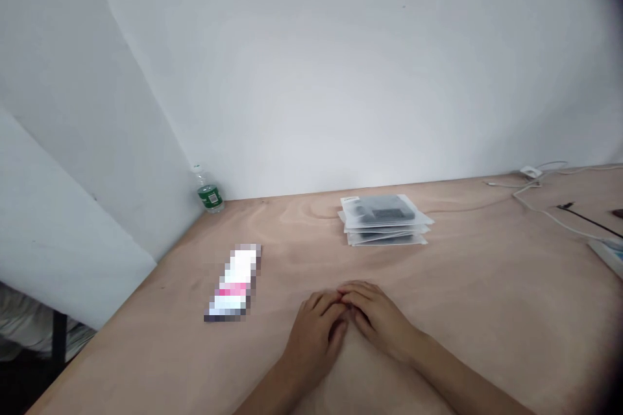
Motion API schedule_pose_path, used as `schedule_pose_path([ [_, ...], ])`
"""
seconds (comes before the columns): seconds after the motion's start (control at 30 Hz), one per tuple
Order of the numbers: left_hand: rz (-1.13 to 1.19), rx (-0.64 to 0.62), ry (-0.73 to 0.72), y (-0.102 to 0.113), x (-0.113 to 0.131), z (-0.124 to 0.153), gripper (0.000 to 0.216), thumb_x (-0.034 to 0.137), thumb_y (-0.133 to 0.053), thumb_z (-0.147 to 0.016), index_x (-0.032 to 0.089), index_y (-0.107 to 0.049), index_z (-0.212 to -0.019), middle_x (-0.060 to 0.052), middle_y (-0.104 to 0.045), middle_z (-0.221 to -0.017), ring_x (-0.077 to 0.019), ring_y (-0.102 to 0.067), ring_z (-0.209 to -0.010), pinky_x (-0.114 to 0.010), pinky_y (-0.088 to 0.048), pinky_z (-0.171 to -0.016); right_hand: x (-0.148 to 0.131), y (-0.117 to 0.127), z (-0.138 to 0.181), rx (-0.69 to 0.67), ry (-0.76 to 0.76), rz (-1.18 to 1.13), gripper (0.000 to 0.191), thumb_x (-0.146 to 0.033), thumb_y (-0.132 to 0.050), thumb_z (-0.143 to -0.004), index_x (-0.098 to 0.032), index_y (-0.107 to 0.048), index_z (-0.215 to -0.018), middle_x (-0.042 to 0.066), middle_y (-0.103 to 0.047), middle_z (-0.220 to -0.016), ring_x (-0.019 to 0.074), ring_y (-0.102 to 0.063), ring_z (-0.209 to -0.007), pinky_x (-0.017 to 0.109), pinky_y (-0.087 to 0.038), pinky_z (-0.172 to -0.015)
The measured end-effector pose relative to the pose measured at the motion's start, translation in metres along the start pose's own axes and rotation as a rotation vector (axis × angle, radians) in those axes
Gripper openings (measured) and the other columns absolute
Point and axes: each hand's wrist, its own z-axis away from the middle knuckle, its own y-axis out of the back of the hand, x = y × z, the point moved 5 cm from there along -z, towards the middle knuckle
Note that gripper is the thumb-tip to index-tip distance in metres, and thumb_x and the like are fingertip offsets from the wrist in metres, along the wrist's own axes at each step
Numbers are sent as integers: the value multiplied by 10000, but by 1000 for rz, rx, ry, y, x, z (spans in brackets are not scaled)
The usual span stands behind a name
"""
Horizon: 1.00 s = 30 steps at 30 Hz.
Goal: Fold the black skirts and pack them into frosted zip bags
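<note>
While resting on the plywood tabletop (452, 331) at lower centre of the frame, the left hand (314, 340) and right hand (377, 318) meet at the fingertips, loosely curled, gripping nothing. Nearest, to their left, lies a pixel-obscured packet (233, 285). Upper centre sits a stack of frosted plastic bags (384, 220); a water bottle (209, 191) stands in the far corner, white cables (545, 191) upper right.

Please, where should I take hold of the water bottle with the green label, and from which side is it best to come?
Grip the water bottle around its middle, near the green label, coming from the near side. It seems to stand upright at the far corner of the table, with the walls close behind it, so the front is the open approach. Its round body suits a wrap-around grip.
</note>
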Motion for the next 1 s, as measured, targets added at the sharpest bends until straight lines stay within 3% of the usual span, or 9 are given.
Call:
schedule_pose_path([
  [0.1,9,-8,-15,0,0,-1,290,140,-458,-825,253,-599,-1053,-41,-577,-1180,-221,-476,-1078,-409,-404,-915,0,2,-1,30,-43,-145,274,-115,-468,-769,-218,-634,-962,62,-626,-1104,199,-527,-1058,407,-362,-965],
  [0.23,6,-12,-29,0,-1,-1,289,156,-463,-827,257,-604,-1059,-39,-595,-1165,-224,-482,-1070,-423,-402,-920,24,16,-3,251,-332,-568,104,-212,-595,-691,-227,-658,-772,39,-689,-855,210,-614,-843,397,-447,-845],
  [0.3,4,-10,-31,0,-2,-1,277,162,-469,-826,251,-608,-1048,-42,-599,-1158,-222,-489,-1061,-424,-403,-919,45,32,-3,412,-502,-657,151,-295,-585,-715,-219,-631,-837,31,-680,-781,186,-631,-700,350,-500,-683],
  [0.4,6,-2,-42,0,-2,-1,262,163,-462,-831,244,-611,-1031,-50,-598,-1154,-219,-493,-1063,-420,-405,-917,73,61,-1,630,-705,-754,261,-416,-522,-763,-211,-564,-918,27,-668,-756,150,-626,-556,257,-473,-463],
  [0.53,0,-7,-46,0,-2,0,262,164,-469,-829,242,-604,-1039,-51,-595,-1156,-220,-495,-1061,-416,-406,-911,93,89,0,818,-866,-903,295,-445,-579,-722,-190,-556,-869,26,-665,-710,113,-597,-462,204,-428,-376],
  [0.7,12,-11,-27,1,-2,0,265,160,-475,-826,243,-600,-1044,-38,-586,-1175,-217,-478,-1076,-417,-389,-922,102,94,-7,944,-900,-1019,245,-369,-657,-666,-181,-562,-791,-21,-622,-619,55,-506,-379,154,-354,-315],
  [0.83,124,3,-2,2,0,0,247,182,-481,-823,245,-627,-1012,-42,-602,-1156,-225,-482,-1067,-434,-375,-927,107,90,-13,961,-841,-1080,202,-295,-668,-633,-199,-521,-731,-67,-567,-580,35,-460,-368,137,-320,-300],
  [1.0,432,152,223,7,-20,-1,159,280,-564,-762,243,-668,-876,-44,-659,-1014,-228,-552,-970,-416,-404,-898,101,96,-12,894,-728,-1096,153,-301,-585,-666,-235,-481,-756,-61,-586,-688,89,-592,-588,192,-492,-500],
])
